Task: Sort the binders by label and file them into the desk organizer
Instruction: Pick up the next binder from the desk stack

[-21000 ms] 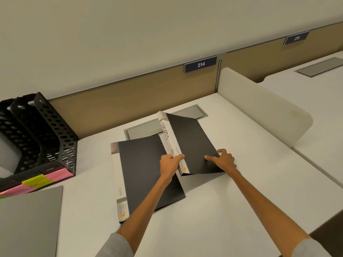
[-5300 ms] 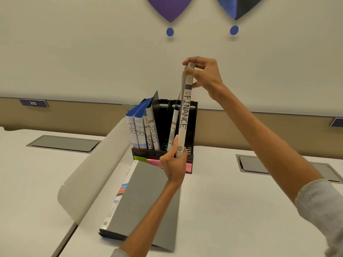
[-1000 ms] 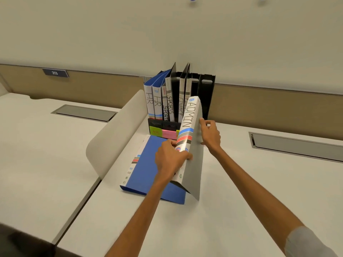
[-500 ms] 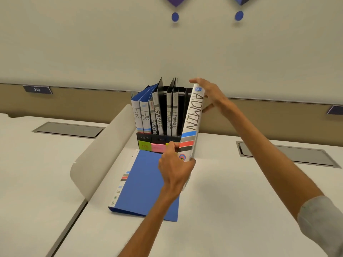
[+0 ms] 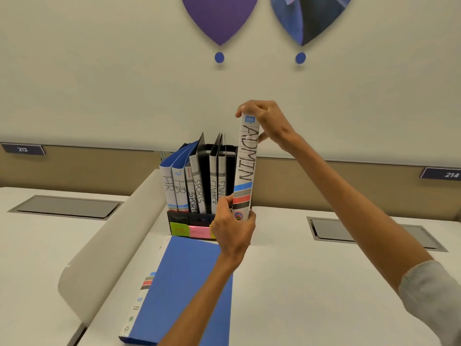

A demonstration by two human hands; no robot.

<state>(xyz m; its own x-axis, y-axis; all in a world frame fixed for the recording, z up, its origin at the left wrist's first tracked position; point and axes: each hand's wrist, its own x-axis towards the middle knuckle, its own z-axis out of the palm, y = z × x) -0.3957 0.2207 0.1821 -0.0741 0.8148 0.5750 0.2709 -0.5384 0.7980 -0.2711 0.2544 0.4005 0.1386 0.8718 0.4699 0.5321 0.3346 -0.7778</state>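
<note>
Centre frame: right hand (image 5: 267, 121) pinches the upright ADMIN binder (image 5: 245, 168) at its top; left hand (image 5: 233, 231) fingers curl round its base. Organizer (image 5: 189, 218) holds 6 binders (image 5: 197, 188); 1 blue binder (image 5: 184, 283) lies flat.

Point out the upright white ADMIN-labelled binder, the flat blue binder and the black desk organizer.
upright white ADMIN-labelled binder (image 5: 245, 168): head view, spine lettering.
flat blue binder (image 5: 179, 270): head view, front cover.
black desk organizer (image 5: 182, 217): head view, front wall.
</note>
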